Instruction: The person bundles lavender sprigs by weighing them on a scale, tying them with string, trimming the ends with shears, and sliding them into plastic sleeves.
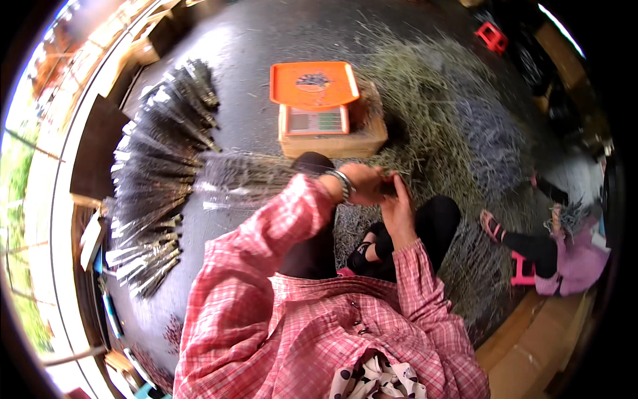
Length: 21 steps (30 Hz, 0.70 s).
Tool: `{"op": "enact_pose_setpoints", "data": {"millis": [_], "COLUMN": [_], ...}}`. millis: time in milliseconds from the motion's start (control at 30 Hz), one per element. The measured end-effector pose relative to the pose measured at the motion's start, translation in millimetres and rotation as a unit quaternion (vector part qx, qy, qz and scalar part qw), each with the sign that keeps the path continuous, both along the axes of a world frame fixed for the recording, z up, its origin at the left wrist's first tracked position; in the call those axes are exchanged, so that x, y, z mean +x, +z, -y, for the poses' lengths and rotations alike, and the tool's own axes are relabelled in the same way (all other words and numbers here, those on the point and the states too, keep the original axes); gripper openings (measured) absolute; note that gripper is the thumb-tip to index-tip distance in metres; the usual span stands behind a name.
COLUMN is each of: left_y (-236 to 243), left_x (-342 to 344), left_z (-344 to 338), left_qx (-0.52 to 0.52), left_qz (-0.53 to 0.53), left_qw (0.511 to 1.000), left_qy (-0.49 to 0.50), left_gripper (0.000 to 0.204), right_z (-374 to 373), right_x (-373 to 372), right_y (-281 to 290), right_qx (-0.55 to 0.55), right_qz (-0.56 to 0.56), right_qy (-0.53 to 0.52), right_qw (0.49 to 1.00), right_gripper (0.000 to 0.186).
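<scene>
My left hand (364, 183), with a bracelet at its wrist, meets my right hand (397, 206) above my lap. Both have their fingers closed around something small and dark, mostly hidden between them. To the left, a bundle of dried flowers (242, 176) in a clear plastic sleeve lies sideways, its right end hidden by my knee and left forearm. Whether that bundle reaches my hands I cannot tell. Just beyond them, a large heap of loose dried stems (425, 86) spreads over the dark floor.
An orange scale (314, 86) with plant bits on its pan stands on a cardboard box (332, 143). Several wrapped bundles (159, 159) fan out at the left. Bluish-purple stems (492, 139) lie right. Another person (568, 256) sits there holding stems. A red stool (492, 38) stands far right.
</scene>
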<state>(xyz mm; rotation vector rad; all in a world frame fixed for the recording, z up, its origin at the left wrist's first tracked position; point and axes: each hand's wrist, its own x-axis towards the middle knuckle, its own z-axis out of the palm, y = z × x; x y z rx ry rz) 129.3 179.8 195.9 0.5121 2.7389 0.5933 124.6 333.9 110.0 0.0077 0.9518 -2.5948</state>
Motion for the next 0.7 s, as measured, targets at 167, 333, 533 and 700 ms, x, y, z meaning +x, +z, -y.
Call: {"op": "enact_pose_setpoints", "data": {"millis": [167, 333, 533, 700], "left_y": [-13.7, -12.2, -15.6, -18.0], "left_x": [-12.9, -3.9, -1.6, -3.5], "left_z": [32.0, 47.9, 79.8, 103.7], "left_qx": [0.027, 0.223, 0.062, -0.013], "left_qz": [0.073, 0.202, -0.05, -0.125], "left_qw": [0.995, 0.953, 0.992, 0.963], "left_qy": [-0.069, 0.02, 0.095, 0.238], "left_gripper": [0.026, 0.019, 0.027, 0.031], "right_z": [5.8, 19.8, 42.5, 22.6], "right_x": [-13.0, -26.4, -65.6, -163.2], "right_y": [33.0, 40.9, 53.2, 4.8], "right_qx": [0.025, 0.037, 0.063, 0.325], "right_qz": [-0.065, -0.124, -0.122, -0.15], "right_qy": [0.007, 0.067, 0.199, 0.227], "right_qw": [0.998, 0.989, 0.97, 0.906], "right_gripper": [0.016, 0.017, 0.039, 0.036]}}
